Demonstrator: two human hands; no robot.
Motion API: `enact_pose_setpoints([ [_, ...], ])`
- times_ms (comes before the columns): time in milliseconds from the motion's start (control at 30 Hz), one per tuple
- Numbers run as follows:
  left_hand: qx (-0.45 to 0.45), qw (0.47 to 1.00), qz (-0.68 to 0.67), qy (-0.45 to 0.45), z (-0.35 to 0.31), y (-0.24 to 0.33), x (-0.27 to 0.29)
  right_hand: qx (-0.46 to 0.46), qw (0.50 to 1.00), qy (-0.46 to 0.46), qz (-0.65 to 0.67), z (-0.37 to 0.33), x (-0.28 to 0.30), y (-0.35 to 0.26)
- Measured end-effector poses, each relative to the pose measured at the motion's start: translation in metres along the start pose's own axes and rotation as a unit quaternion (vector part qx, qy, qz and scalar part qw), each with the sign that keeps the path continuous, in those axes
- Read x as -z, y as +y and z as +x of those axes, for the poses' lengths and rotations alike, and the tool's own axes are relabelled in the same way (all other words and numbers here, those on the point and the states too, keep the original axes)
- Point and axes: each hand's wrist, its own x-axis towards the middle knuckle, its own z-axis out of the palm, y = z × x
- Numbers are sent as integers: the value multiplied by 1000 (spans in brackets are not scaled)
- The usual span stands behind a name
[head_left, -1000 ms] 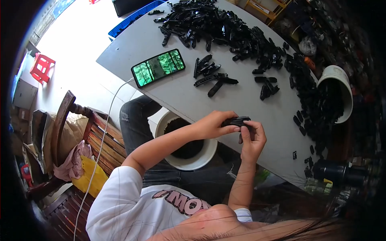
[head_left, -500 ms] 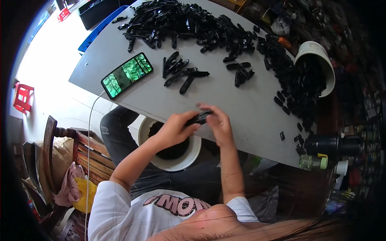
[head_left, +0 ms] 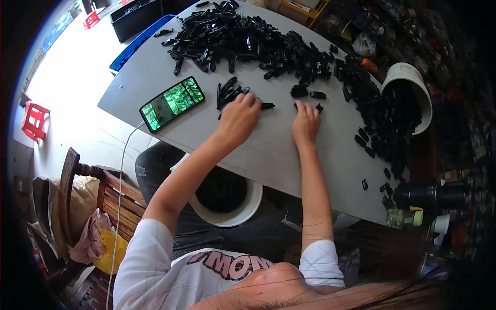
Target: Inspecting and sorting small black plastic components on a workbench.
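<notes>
My left hand [head_left: 240,119] reaches over a small group of long black plastic parts [head_left: 225,93] on the table. Its fingers curl down onto a part [head_left: 267,106] whose end sticks out to the right; the rest is covered by the hand. Farther right, my right hand [head_left: 307,125] has its fingertips closed on a small black plastic part [head_left: 319,108], mostly hidden under them. Just beyond lie two more short dark parts [head_left: 318,95]. Below the table edge, a white bucket [head_left: 253,204] with dark contents stands between my legs.
A large heap of black parts [head_left: 248,41] covers the table's far side. At right, a tipped white bucket [head_left: 426,106] spills smaller black pieces [head_left: 387,124]. A phone [head_left: 173,103] with a charging cable lies at left. A green-lidded bottle [head_left: 405,217] stands near the right edge.
My hands were together above the white bucket, holding a black part. They have moved apart and forward onto the table parts, and that part is no longer seen between them.
</notes>
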Motion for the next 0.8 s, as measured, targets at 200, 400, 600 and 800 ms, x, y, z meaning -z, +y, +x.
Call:
enact_pose_setpoints([
  [200,-103,985,131,-53,30,4,-26,64,997,34,6,-26,35,-27],
  [400,65,959,-275,-22,-6,28,11,-58,957,47,279,-42,70,-48],
  [600,250,635,-711,-171,-52,25,16,-183,801,-6,571,-71,88,-85],
  [800,277,550,-769,-173,-76,19,22,-238,757,96,601,-86,111,-93],
])
